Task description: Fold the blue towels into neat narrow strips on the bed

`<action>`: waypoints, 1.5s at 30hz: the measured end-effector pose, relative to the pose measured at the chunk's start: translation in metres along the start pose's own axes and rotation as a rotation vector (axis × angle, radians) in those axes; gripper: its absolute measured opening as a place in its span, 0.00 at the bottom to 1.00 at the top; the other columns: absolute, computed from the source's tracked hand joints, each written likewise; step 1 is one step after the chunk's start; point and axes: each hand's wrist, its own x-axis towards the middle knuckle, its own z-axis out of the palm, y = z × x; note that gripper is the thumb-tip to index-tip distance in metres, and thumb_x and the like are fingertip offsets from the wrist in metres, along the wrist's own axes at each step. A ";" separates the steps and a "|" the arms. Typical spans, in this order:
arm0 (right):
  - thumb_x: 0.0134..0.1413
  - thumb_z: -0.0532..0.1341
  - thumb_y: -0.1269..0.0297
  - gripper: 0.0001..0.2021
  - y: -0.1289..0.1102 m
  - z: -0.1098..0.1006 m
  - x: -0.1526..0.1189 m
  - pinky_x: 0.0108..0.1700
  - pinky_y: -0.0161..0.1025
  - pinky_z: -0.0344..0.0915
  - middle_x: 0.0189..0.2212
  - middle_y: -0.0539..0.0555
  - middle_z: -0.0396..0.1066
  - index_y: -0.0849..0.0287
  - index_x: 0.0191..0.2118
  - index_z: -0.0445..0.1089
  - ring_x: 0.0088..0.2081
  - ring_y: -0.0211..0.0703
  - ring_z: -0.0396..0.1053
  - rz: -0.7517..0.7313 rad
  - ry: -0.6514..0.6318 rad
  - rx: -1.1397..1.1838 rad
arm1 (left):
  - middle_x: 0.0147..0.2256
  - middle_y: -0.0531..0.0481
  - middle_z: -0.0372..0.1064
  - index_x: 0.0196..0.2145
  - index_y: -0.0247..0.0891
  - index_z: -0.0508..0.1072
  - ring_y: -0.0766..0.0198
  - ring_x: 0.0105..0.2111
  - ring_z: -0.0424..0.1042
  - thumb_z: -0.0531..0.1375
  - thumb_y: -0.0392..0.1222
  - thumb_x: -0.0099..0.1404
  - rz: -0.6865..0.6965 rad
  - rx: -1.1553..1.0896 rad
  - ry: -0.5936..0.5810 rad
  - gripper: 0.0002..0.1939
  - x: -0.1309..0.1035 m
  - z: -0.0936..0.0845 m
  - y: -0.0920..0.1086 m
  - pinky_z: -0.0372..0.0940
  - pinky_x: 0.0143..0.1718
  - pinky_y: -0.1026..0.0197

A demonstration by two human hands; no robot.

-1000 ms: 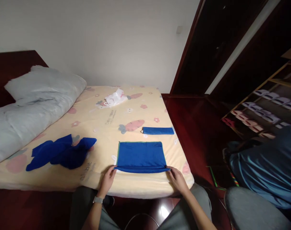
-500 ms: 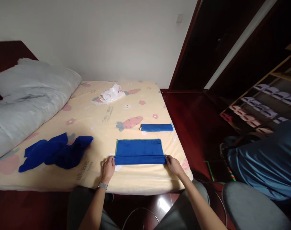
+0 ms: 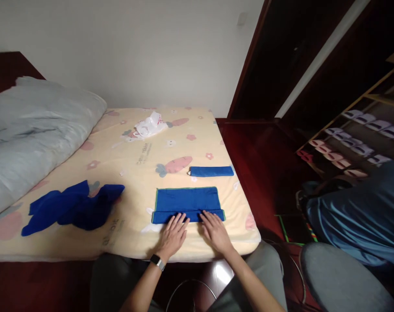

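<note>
A blue cloth (image 3: 187, 198) with a green edge lies on the bed, its near side folded over in a strip. My left hand (image 3: 173, 236) rests flat on the folded strip left of its middle, fingers stretched out. Flat on the same strip, a little to the right, is my right hand (image 3: 215, 232), also with fingers extended. Beyond this cloth lies a narrow folded blue cloth (image 3: 211, 171) with a small white tag at its left end. To the left, a crumpled blue cloth (image 3: 76, 206) is heaped on the sheet.
The bed (image 3: 132, 173) has a yellow printed sheet. A white plastic bag (image 3: 150, 125) sits near the wall, and a grey quilt (image 3: 44, 125) is bunched at left. On the right are a grey stool (image 3: 340, 277), a person's blue clothing (image 3: 356, 212) and a slipper rack (image 3: 349, 141).
Both hands have let go of the strip's two ends and moved inward. They now lie flat on the fold, nearer each other. The view has shifted slightly.
</note>
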 end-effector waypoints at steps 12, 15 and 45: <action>0.69 0.52 0.63 0.30 0.056 0.007 -0.015 0.69 0.57 0.51 0.70 0.58 0.49 0.59 0.72 0.46 0.70 0.53 0.48 -0.023 -0.051 -0.031 | 0.70 0.48 0.49 0.71 0.46 0.44 0.56 0.69 0.52 0.47 0.47 0.75 -0.120 0.034 -0.041 0.31 -0.022 0.007 -0.061 0.52 0.68 0.45; 0.65 0.53 0.67 0.31 0.068 0.003 -0.014 0.69 0.57 0.53 0.69 0.58 0.51 0.60 0.72 0.49 0.69 0.52 0.50 -0.033 -0.058 0.001 | 0.69 0.46 0.52 0.71 0.44 0.49 0.55 0.68 0.54 0.49 0.43 0.73 -0.156 0.050 -0.008 0.31 -0.033 0.003 -0.080 0.52 0.69 0.44; 0.67 0.52 0.57 0.14 0.111 -0.006 0.067 0.39 0.43 0.64 0.32 0.61 0.77 0.58 0.42 0.72 0.36 0.54 0.75 0.480 -0.142 -0.010 | 0.45 0.42 0.76 0.56 0.43 0.70 0.50 0.44 0.73 0.49 0.41 0.72 -0.467 0.086 0.188 0.18 0.032 -0.004 -0.143 0.63 0.50 0.47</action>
